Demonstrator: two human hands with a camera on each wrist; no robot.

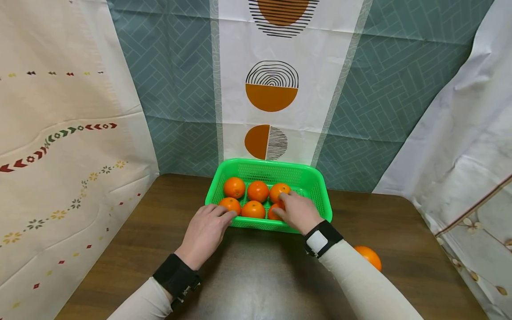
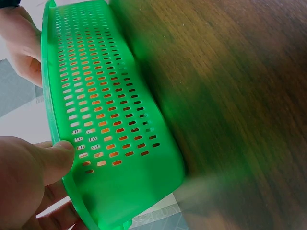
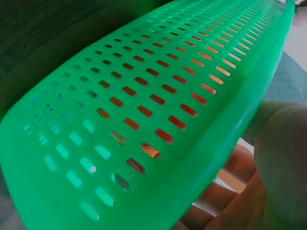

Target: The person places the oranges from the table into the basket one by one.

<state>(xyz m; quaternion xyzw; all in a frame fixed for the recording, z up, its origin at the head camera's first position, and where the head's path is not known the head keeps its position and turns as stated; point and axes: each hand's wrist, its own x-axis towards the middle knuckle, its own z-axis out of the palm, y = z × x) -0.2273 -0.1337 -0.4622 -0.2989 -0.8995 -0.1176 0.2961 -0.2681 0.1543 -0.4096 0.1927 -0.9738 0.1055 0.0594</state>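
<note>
Glossy perforated plastic basket (image 1: 316, 186), smooth wood-grain table (image 1: 400, 231), matt dimpled oranges (image 1: 258, 191)

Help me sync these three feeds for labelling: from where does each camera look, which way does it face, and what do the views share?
Head: worn high, facing forward and down at the green basket of oranges on the table; both forearms, left hand and right hand show.
Left wrist: low beside the basket's slotted wall, looking along it; left thumb on the rim.
Right wrist: close under the basket's slotted wall; right fingers at its rim.
Shared: all three show the basket; orange glows through the slots.
</note>
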